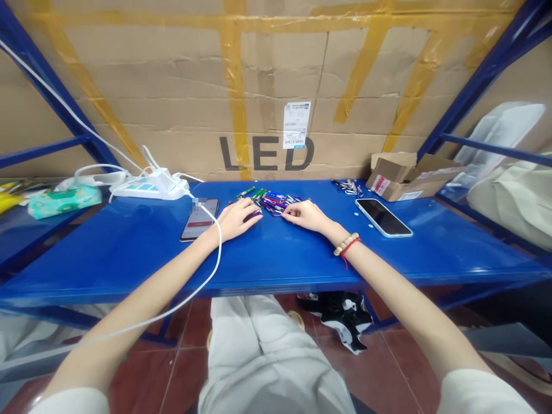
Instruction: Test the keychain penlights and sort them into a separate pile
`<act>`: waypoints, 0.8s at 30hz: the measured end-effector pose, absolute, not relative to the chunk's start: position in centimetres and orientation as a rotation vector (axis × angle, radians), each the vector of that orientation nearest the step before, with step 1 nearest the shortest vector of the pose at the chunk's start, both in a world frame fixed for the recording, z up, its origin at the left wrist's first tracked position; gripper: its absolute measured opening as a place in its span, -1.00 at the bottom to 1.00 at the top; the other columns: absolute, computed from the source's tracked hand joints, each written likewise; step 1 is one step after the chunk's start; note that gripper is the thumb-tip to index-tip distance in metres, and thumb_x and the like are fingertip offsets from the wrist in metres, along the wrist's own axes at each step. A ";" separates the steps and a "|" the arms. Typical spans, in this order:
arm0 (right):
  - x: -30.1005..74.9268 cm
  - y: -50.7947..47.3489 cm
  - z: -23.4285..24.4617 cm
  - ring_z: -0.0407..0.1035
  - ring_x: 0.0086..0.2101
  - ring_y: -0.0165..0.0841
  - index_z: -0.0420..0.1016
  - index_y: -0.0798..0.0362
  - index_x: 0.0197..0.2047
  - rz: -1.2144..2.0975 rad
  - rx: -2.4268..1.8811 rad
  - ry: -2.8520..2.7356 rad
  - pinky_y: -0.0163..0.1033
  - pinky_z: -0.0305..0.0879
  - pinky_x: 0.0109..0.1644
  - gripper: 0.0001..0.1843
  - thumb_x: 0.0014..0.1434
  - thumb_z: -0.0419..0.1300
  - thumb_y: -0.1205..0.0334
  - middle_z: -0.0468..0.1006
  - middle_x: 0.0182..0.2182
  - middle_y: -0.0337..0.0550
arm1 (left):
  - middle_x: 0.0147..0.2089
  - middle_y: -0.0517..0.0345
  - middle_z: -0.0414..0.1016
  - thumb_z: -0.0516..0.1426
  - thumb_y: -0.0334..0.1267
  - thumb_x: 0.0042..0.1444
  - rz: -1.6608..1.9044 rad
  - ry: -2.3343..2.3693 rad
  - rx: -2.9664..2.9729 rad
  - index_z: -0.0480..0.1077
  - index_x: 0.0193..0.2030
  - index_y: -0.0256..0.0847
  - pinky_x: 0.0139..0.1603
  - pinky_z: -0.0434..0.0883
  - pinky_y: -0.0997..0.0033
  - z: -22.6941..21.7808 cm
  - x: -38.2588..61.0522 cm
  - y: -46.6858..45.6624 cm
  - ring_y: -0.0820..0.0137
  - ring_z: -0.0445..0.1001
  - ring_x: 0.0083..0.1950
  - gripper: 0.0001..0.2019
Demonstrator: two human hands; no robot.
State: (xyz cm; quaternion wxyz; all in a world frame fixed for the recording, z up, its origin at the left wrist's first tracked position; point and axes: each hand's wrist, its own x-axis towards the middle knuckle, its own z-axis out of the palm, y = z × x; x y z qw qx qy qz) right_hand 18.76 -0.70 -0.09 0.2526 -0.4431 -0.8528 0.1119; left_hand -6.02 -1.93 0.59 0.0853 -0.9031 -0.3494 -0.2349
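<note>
A pile of small shiny coloured tubes with metal clips [276, 199], in green, blue, red and purple, lies on the blue table [267, 259]. They look like keychain flashlights, but the kind is too small to tell surely. My left hand [235, 220] rests at the pile's left side, its fingers curved over a purple tube [253, 215] that is partly hidden. At the pile's right edge my right hand [308, 217] has thumb and fingers pinched together beside a thin looped clip. What lies in that pinch is hidden.
A phone with a lit screen [200, 219] lies left, under a white cable [219, 241] that crosses my left arm. A power strip [150, 185] stands behind. Rightward are a dark-screened phone [383, 217], more clips [348, 187] and an open carton [409, 178]. A large cardboard box [172, 86] closes the back.
</note>
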 end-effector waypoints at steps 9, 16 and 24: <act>19.0 0.1 -0.7 0.34 -0.58 -0.43 0.55 0.05 -0.38 0.298 -1.168 -2.342 -0.36 0.10 -0.49 -0.69 0.16 0.10 0.04 0.52 -0.60 -0.22 | -0.13 0.04 0.44 -0.06 -0.10 0.27 -0.574 -1.019 -2.818 0.44 -0.11 -0.19 -0.04 0.33 0.33 0.0 -6.2 -1.7 0.30 0.40 -0.09 -0.68; 19.6 0.7 -0.9 0.34 -0.58 -0.41 0.54 0.06 -0.40 0.254 -1.204 -2.294 -0.35 0.13 -0.47 -0.69 0.14 0.11 0.03 0.51 -0.62 -0.22 | -0.15 0.02 0.43 -0.04 -0.11 0.26 -0.600 -1.015 -2.864 0.45 -0.10 -0.21 -0.02 0.32 0.30 -0.3 -6.3 -1.4 0.28 0.39 -0.07 -0.68; 21.0 0.2 -0.1 0.36 -0.53 -0.38 0.54 0.06 -0.43 0.108 -1.328 -2.155 -0.32 0.09 -0.46 -0.68 0.14 0.09 0.04 0.52 -0.59 -0.20 | -0.23 0.03 0.44 -0.03 -0.08 0.24 -0.718 -0.994 -2.865 0.45 -0.17 -0.21 -0.03 0.34 0.29 -0.6 -6.2 -0.8 0.29 0.42 -0.14 -0.69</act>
